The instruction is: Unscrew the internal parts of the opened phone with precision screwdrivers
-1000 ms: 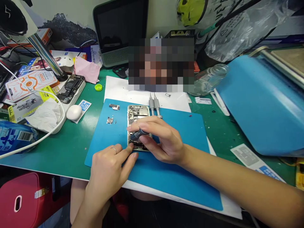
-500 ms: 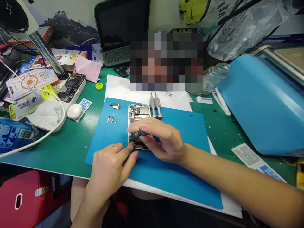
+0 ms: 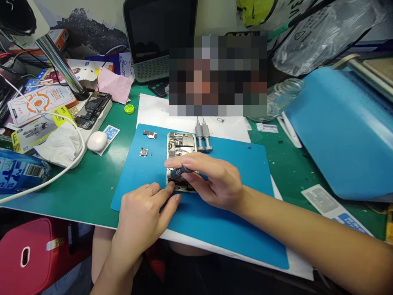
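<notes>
An opened phone (image 3: 186, 141) lies on the blue mat (image 3: 227, 233), its inner parts exposed. My right hand (image 3: 217, 180) is closed around a dark grey screwdriver (image 3: 179, 172), slanted over the lower half of the phone. Its tip cannot be made out. With a ring on one finger, my left hand (image 3: 145, 213) rests at the phone's lower left corner; the index fingertip touches its edge and the thumb is held apart. Left of the phone lie a metal plate (image 3: 150, 134) and a small metal part (image 3: 143, 152). Two grey screwdrivers (image 3: 203, 137) lie beyond the phone's upper right.
White paper (image 3: 150, 108) runs beneath the mat. At left are a white earbud case (image 3: 97, 141), crumpled tissue (image 3: 61, 143), another opened phone (image 3: 93, 110) and a white cable (image 3: 58, 178). A glass jar (image 3: 285, 96) and a large blue sheet (image 3: 340, 135) occupy the right side.
The view has shifted slightly, so everything sits a little differently in the picture. Both hands keep nearly the same pose at the phone.
</notes>
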A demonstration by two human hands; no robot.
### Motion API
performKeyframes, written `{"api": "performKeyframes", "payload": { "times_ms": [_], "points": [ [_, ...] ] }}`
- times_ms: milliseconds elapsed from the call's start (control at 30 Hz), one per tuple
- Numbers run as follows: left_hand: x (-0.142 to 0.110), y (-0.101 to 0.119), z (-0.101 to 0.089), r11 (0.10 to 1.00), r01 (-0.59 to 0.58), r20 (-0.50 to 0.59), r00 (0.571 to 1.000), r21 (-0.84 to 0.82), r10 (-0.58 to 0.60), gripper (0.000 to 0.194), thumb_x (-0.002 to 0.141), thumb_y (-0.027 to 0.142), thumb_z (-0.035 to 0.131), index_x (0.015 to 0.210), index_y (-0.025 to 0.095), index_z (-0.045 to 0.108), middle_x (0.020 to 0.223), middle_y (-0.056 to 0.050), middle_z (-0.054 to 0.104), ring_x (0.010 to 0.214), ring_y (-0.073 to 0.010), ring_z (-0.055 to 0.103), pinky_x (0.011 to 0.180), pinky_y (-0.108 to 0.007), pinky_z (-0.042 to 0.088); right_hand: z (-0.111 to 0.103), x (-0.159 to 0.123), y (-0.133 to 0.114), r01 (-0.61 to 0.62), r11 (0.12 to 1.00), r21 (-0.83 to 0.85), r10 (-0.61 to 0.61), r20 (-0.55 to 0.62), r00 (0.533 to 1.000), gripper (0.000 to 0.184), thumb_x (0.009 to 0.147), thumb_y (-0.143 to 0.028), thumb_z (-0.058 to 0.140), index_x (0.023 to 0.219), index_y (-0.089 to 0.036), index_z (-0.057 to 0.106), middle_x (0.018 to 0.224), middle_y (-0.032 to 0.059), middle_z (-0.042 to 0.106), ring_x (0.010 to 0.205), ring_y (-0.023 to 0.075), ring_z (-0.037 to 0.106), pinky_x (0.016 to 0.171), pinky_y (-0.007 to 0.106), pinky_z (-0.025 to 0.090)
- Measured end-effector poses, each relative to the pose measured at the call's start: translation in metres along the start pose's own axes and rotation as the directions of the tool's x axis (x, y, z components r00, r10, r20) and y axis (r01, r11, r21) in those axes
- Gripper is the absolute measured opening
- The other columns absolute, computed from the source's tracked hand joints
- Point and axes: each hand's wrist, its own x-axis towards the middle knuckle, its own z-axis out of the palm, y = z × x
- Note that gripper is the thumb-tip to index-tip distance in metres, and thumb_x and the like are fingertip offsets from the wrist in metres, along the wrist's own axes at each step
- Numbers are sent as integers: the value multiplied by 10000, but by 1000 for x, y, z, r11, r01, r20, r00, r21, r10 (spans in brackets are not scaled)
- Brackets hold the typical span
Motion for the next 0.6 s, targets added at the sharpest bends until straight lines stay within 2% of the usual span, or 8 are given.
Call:
{"api": "performKeyframes", "payload": {
  "times_ms": [200, 367, 467, 600],
  "points": [
    [0, -1, -1, 1000, 2, 12, 1000, 0, -2, 303, 1043, 355, 529, 1145, 190, 761, 761, -3, 681, 658, -134, 633, 583, -285, 407, 2, 0, 1, 7, 1000, -10, -7, -26, 1000, 542, 939, -9, 572, 1441, -177, 458, 1037, 110, 770, 976, 192, 765, 808, 350, 677],
    [1, 1, -1, 1000, 3, 6, 1000, -2, -3, 300, 1045, 352, 526, 1128, 188, 762, 764, -5, 692, 653, -132, 630, 582, -281, 407, 1, 2, 2, -3, 1000, 3, 3, -21, 1000, 549, 932, 0, 572, 1440, -171, 453, 1087, 130, 750, 973, 187, 750, 827, 369, 668],
    [0, 1, -1, 1000, 5, 11, 1000, -6, -5, 294, 1042, 353, 531, 1126, 192, 762, 783, -6, 703, 658, -131, 634, 589, -284, 410, 1, 4, 2, 6, 1000, -4, -6, -15, 1000, 538, 946, -15, 549, 1445, -188, 448, 1015, 91, 745, 950, 179, 734, 820, 369, 657],
    [0, 1, -1, 1000, 6, 0, 1000, 2, -6, 280, 1038, 349, 541, 1090, 197, 769, 797, -7, 713, 649, -132, 623, 587, -292, 399, 2, 6, 1, 23, 993, -118, -30, -58, 998, 433, 959, -107, 584, 1372, -220, 516, 938, 49, 707, 835, 162, 686, 715, 319, 617]
  ]
}}
